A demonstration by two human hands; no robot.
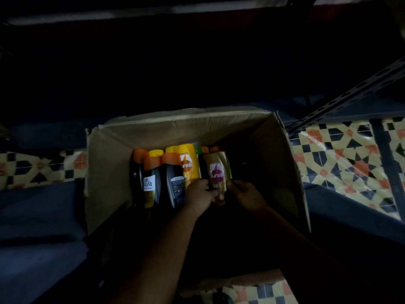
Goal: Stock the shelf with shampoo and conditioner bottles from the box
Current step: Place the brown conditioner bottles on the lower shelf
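Inside the cardboard box (pixel 105 172), my left hand (pixel 198 195) and right hand (pixel 246 195) both grip a gold bottle (pixel 217 172). Its base hides behind my fingers; the box's right half is too dark to read.

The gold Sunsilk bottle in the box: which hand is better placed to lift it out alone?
Probably the right hand. It grips the gold Sunsilk bottle from the box's open, dark side. The left hand is squeezed against the yellow bottle.
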